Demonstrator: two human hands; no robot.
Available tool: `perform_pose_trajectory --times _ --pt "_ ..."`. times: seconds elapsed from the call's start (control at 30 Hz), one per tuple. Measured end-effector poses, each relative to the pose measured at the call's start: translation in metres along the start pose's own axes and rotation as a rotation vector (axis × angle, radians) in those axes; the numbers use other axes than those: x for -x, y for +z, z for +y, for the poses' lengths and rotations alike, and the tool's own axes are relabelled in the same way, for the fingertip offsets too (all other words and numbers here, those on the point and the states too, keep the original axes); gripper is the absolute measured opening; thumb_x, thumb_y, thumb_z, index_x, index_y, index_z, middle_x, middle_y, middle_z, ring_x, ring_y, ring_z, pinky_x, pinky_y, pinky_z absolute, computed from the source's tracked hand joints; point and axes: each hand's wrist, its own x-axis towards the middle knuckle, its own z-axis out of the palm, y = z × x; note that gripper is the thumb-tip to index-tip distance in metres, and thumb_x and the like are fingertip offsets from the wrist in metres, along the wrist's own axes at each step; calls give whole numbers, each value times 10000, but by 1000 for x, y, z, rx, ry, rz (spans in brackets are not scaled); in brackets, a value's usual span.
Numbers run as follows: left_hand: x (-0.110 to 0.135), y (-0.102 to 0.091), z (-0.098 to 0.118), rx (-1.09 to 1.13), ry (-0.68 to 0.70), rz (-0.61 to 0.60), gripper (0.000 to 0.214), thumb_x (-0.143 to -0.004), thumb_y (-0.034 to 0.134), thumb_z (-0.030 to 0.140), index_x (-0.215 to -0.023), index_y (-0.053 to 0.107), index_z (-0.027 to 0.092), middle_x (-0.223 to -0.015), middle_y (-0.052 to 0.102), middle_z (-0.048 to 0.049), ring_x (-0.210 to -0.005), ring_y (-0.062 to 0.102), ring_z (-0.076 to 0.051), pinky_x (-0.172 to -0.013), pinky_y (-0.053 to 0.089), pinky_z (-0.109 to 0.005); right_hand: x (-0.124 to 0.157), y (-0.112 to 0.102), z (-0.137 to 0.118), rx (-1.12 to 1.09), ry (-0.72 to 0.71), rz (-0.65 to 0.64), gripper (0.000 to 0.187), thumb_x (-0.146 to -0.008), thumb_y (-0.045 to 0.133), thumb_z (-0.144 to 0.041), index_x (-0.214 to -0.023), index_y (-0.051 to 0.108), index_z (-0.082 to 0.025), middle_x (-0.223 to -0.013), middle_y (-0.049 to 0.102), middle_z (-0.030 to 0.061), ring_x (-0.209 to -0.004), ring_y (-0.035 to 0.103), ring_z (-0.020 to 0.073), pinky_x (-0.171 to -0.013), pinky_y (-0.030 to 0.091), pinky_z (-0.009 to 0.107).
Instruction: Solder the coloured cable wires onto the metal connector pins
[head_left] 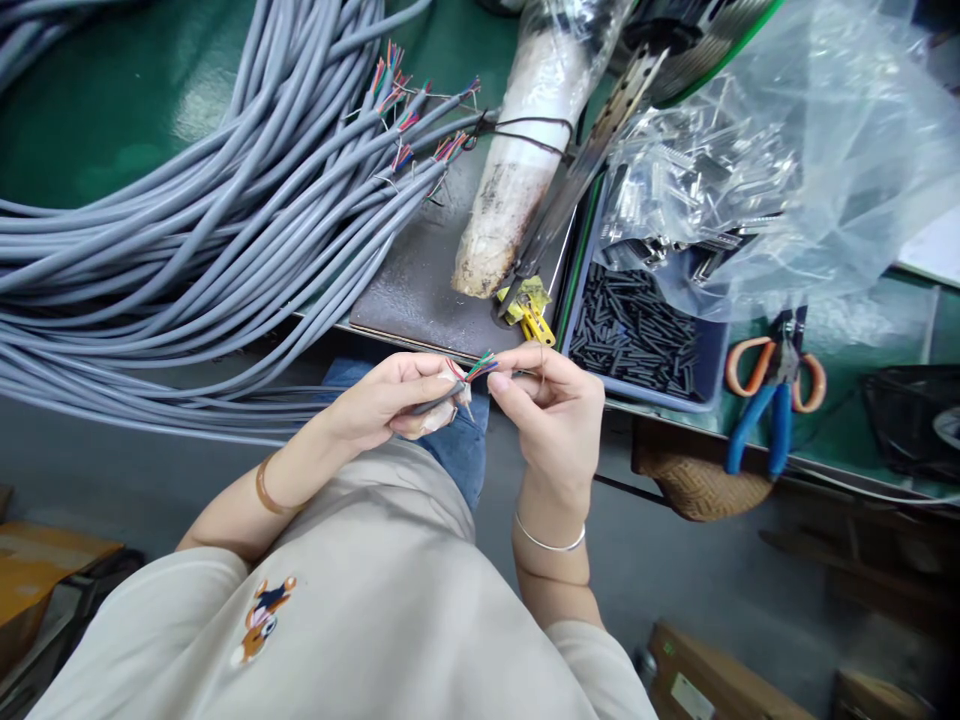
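My left hand (390,400) is closed around the end of a grey cable (439,402), just below the bench edge. Its coloured wire ends (480,366) fan out from the stripped tip. My right hand (551,405) is closed in a pinch on those coloured wires, fingertips touching them from the right. Both hands are held over my lap, close together.
A big bundle of grey cables (210,230) with stripped coloured ends lies on the green bench at left. A blue tray (714,352) of black tubes, a plastic bag of metal parts (750,170), blue and orange cutters (776,395) and a wrapped roll (525,160) sit at right.
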Motion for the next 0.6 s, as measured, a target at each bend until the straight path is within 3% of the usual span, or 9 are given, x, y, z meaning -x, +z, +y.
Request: perform_pose_trajectory --times 0.17,0.37,0.6 --pt "0 1 0 30 -29 -14 419 -841 799 524 -855 682 121 -491 422 75 -369 203 -14 -369 177 -165 -2 -1 -1 1 -11 -36 147 -841 762 -310 -948 813 -223 -721 594 -36 -472 311 31 -419 245 196" --pt "0 1 0 79 -43 -37 396 -850 800 501 -836 680 124 -484 417 82 -350 173 -3 -354 169 -157 -5 -1 -2 -14 -82 -21 72 -809 786 -260 -768 769 -204 -682 592 -26 -526 391 58 -455 269 208" --pt "0 0 0 90 -25 -64 361 -894 764 468 -843 675 122 -478 405 86 -356 162 -4 -359 165 -154 -4 -1 -2 -3 -126 -5 50 -834 774 -209 -785 769 -218 -667 574 -42 -540 423 60 -479 277 215"
